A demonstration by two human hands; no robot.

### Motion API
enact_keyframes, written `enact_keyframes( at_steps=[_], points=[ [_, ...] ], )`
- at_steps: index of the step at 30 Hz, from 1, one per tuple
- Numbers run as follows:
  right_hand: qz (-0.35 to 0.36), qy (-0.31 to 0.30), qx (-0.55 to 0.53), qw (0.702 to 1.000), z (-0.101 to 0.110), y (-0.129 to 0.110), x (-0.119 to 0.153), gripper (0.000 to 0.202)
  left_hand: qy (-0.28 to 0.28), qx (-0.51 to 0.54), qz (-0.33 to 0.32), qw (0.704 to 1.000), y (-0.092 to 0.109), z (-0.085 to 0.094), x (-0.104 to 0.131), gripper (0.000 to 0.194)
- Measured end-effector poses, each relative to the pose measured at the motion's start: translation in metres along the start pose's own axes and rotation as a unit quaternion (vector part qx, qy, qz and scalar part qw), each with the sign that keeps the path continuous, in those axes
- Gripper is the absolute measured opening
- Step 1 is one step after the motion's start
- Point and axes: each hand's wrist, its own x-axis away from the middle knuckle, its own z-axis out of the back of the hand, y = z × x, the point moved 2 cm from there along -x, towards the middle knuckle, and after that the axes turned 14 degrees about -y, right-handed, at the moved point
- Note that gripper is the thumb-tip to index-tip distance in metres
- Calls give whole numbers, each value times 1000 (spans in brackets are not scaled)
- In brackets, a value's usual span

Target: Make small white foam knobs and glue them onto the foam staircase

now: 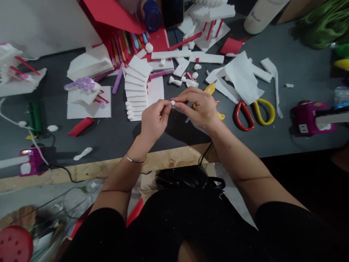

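Observation:
My left hand (155, 118) and my right hand (197, 107) meet over the front part of the dark table, fingertips close together. Between them is a small white piece (172, 103), pinched by the thumb and fingers of both hands. Yellow-handled scissors or a similar yellow tool (209, 89) lie partly hidden behind my right hand. Just left of my left hand, a fanned row of white folded strips (136, 87) rests on a white sheet. Small twisted white pieces (175, 81) lie beyond my fingertips.
Scissors with red and yellow handles (244, 116) lie right of my hands. Purple devices (313, 118) stand at both sides. White strips (207, 58), coloured sticks (120, 47), a blue-capped jar (152, 16) and a white bottle (260, 16) are farther back. A cable hangs over the wooden edge (174, 156).

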Motion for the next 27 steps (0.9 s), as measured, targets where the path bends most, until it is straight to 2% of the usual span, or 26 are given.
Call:
enact_keyframes(
  at_steps=[5,15,23,27],
  points=[
    [6,8,16,1000,-3,-3,1,24,4,6,2,1000,-2,2,-1,38],
    [-5,10,14,1000,-5,-3,1,20,-22,-28,-31,999,-1,3,0,41],
    [28,54,30,998,-9,-10,3,20,-13,-14,-21,1000,-2,2,0,40],
    [16,32,-5,999,-4,-9,2,22,-20,-3,-27,999,-1,3,0,37]
  ],
)
